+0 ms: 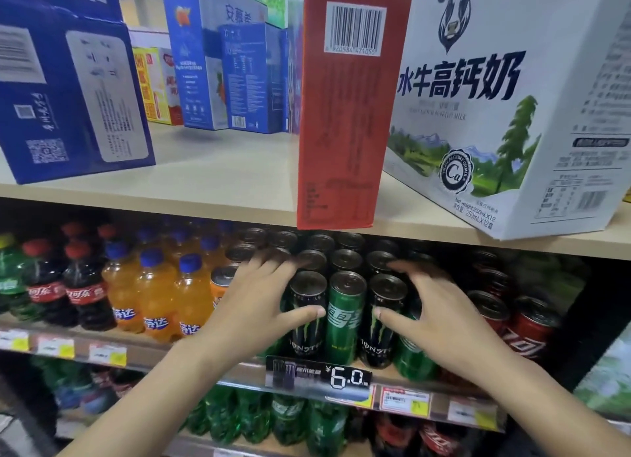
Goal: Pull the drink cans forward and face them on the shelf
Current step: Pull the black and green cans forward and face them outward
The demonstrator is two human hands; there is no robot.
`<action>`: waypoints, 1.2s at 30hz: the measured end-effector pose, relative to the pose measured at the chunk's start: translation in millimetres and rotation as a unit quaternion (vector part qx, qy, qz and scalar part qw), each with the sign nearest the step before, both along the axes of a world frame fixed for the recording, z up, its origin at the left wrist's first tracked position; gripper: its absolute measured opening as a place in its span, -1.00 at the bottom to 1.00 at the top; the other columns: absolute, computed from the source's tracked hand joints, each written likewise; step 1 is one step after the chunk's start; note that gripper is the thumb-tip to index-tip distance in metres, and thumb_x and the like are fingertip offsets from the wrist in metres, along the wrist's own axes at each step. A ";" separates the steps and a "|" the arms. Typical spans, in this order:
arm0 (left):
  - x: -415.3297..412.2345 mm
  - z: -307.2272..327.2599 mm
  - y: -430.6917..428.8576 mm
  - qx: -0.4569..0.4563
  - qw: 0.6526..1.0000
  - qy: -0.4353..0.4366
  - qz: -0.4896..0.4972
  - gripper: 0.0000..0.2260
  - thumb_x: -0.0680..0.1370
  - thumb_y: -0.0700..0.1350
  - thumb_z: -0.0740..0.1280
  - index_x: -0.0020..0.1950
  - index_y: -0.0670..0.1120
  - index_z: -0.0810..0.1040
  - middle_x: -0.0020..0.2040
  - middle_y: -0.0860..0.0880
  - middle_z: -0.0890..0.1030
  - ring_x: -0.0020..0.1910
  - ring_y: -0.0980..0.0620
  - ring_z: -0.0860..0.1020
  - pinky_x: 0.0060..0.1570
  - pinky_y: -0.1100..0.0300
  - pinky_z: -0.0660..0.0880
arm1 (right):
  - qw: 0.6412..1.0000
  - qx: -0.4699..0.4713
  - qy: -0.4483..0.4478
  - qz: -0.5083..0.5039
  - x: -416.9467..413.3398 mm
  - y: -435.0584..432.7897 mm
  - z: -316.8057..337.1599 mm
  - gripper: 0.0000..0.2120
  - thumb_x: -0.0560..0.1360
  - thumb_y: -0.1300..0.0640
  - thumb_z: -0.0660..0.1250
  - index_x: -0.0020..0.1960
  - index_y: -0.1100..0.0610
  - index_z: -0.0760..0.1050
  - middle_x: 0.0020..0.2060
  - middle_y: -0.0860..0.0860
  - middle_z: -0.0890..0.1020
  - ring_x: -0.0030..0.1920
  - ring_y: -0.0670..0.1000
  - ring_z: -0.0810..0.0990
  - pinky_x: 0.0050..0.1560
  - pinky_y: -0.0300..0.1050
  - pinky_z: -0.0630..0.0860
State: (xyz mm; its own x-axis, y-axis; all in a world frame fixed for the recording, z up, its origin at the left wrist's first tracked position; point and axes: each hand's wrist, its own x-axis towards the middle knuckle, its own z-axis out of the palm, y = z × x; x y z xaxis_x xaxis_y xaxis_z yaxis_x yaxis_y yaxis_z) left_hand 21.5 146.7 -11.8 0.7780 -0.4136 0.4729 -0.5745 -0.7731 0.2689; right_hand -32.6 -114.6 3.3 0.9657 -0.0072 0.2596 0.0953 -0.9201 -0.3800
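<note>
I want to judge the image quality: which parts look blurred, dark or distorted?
Head view: the wide lens bows the beige wooden upper shelf; the left hand and right hand are motion-blurred; the tall green drink can reads sharply; the cans behind sit in shadow; the lower corners blur.

We've little headroom: the upper shelf (239, 197) sits just above the cans (345, 306), with bottles (153, 299) packed close beside them.

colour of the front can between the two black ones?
Green can with white lettering, clearest in the head view.
</note>
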 end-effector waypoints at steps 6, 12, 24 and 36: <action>6.1 -1.0 -0.5 0.021 0.999 -0.027 0.007 -0.29 0.44 0.43 0.25 0.48 0.07 0.43 0.42 0.03 0.52 0.42 -0.02 0.29 0.35 0.10 0.19 | 0.997 -0.042 -0.038 0.043 17.7 21.6 -1.0 -0.30 0.39 -0.37 0.33 0.43 -0.07 0.37 0.38 -0.06 0.47 0.38 0.04 0.39 0.33 -0.04 0.40; 9.2 -2.4 -6.5 0.038 0.998 -0.051 0.017 -0.41 0.42 0.31 0.45 0.35 0.02 0.53 0.30 -0.08 0.60 0.29 -0.03 0.31 0.30 0.02 0.29 | 0.994 -0.102 -0.036 0.030 33.7 36.9 -3.5 -0.36 0.39 -0.42 0.28 0.29 -0.01 0.47 0.28 -0.06 0.44 0.37 0.02 0.34 0.27 -0.04 0.40; 4.8 -6.7 -5.0 0.046 0.998 -0.043 0.016 -0.28 0.34 0.41 0.39 0.33 -0.03 0.54 0.24 -0.07 0.62 0.30 -0.06 0.37 0.35 0.00 0.27 | 0.993 -0.086 -0.062 0.047 34.1 40.5 -12.6 -0.35 0.35 -0.37 0.36 0.26 0.03 0.56 0.38 -0.08 0.44 0.48 0.01 0.25 0.40 -0.07 0.30; -31.0 10.3 10.3 -0.095 0.995 -0.032 -0.024 -0.43 0.36 0.33 0.47 0.27 0.06 0.62 0.16 0.20 0.54 0.25 0.18 0.37 0.19 0.17 0.32 | 0.989 0.054 -0.129 0.053 -5.1 34.4 -5.7 -0.37 0.29 -0.38 0.39 0.25 -0.06 0.55 0.22 -0.14 0.54 0.31 -0.05 0.40 0.31 -0.13 0.31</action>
